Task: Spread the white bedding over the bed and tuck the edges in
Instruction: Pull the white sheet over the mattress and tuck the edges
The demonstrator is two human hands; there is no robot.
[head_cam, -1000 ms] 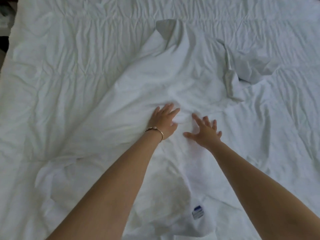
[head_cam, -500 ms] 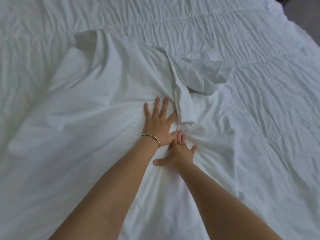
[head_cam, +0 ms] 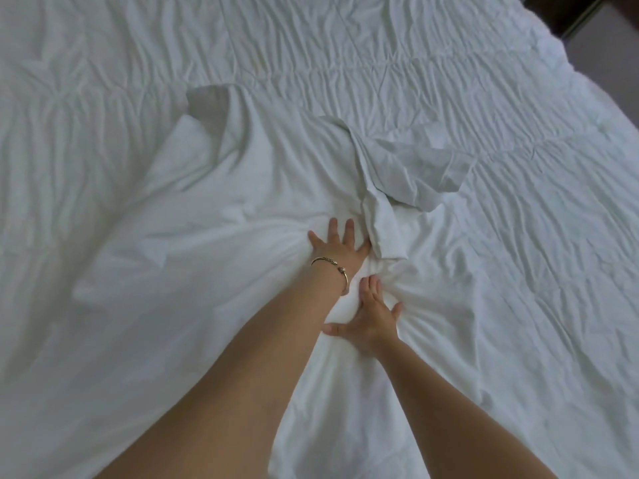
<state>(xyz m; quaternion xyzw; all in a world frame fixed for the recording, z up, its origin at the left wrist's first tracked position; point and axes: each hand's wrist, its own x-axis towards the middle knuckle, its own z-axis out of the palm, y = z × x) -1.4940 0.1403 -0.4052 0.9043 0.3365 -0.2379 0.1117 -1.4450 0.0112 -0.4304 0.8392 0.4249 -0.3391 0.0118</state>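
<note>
Pressing down with both palms, I had the left hand (head_cam: 337, 245) flat, fingers spread wide, on the white bedding (head_cam: 214, 216), and the right hand (head_cam: 368, 318) just near of it, fingers also splayed and holding nothing, cloth bunching around it. A gold bangle (head_cam: 330, 266) sat on the left wrist.

My worry was that pushing from the middle would only drive more gathers outward instead of flattening them; the radiating creases at the right hand suggested the fabric was being dragged, not smoothed. The folded-over flap (head_cam: 408, 171) just far-right of the left hand could get trapped under the layer if I swept over it, leaving a lump. Leaning so far across, I judged I might also pull the near edge off the bed (head_cam: 518, 81).

The bedding lay in the middle of the bed, on top of a quilted, puckered cover (head_cam: 380, 46), and was far from spread: its far corner (head_cam: 211, 98) peaked up at the far left, the flap doubled back on the right, broad soft folds ran between. It looked thin and limp. No edge was tucked in anywhere I could see.
</note>
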